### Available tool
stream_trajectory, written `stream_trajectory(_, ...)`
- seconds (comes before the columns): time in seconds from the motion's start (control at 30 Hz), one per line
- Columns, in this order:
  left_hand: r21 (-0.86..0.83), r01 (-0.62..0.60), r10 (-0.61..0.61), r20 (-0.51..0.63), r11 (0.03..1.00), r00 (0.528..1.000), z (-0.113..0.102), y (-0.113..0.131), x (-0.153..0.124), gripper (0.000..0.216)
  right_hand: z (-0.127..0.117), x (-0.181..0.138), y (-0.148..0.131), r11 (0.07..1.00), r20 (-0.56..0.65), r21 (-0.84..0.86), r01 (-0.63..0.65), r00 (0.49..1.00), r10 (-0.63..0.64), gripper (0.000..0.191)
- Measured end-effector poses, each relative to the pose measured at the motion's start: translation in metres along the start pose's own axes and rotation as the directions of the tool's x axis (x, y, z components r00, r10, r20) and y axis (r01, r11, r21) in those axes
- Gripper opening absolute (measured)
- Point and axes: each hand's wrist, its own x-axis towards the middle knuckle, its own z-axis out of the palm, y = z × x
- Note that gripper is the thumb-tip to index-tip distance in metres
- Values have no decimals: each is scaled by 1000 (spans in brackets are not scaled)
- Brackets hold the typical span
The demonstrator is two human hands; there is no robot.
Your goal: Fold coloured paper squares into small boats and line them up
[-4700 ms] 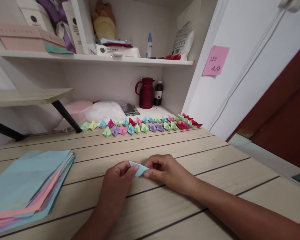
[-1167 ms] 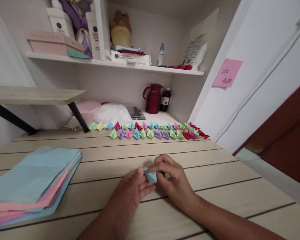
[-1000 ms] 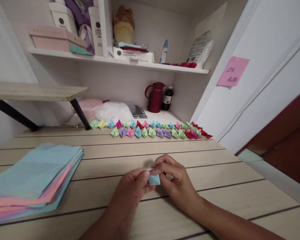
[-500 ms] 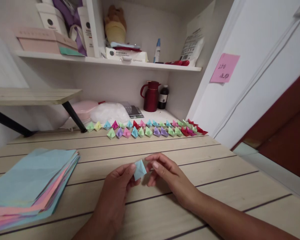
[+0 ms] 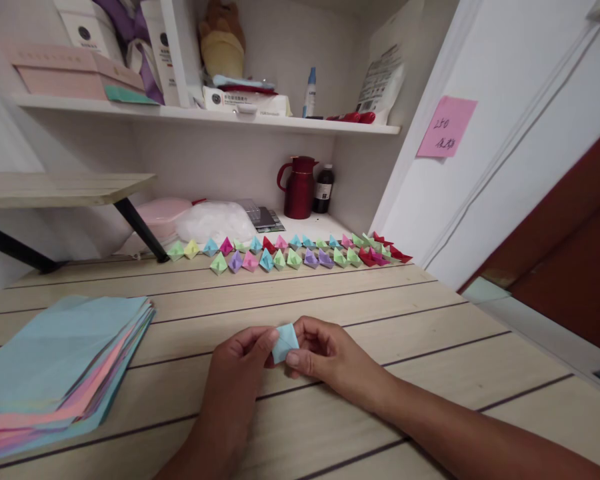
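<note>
A small folded piece of light blue paper [image 5: 285,343] is held up between both hands over the wooden table [image 5: 380,427]. My left hand [image 5: 245,360] pinches its left edge, thumb on the near face. At its lower right corner, my right hand [image 5: 325,350] grips it between thumb and curled fingers. The paper is a flat, roughly square shape with crease lines on the face. Behind the hands, several folded paper boats [image 5: 295,259] in green, purple, pink, blue and red stand in two rows along the table's far side.
To the left lies a stack of coloured paper sheets [image 5: 75,353], light blue on top. A small raised wooden shelf [image 5: 70,190] on black legs stands at the back left. A dark red jug [image 5: 299,190] and a dark bottle [image 5: 323,190] are in the cabinet behind the boats.
My right hand has closed from a loosely open pose onto the paper's right side. The paper has turned slightly and now shows a squarer face. The view has shifted a little.
</note>
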Motion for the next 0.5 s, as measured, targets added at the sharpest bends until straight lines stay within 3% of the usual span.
stream_trajectory(0.13, 50, -19, 18, 21, 999, 1000, -1, 3, 0, 28, -3, 3, 6, 999, -10, 38, -38, 999, 39, 32)
stream_trajectory(0.27, 44, -2, -3, 125, 999, 992, -7, 5, 3, 31, -4, 5, 9, 993, -29, 91, -79, 996, 82, 32)
stream_trajectory(0.4, -44, 19, -8, 241, 999, 971, -13, 4, 6, 32, 1, 6, 7, 987, -39, 117, -111, 993, 116, 33)
stream_trajectory(0.5, -155, 36, -2, 214, 987, 977, -12, 1, 7, 24, 3, 8, 8, 984, -100, 151, -93, 989, 109, 34)
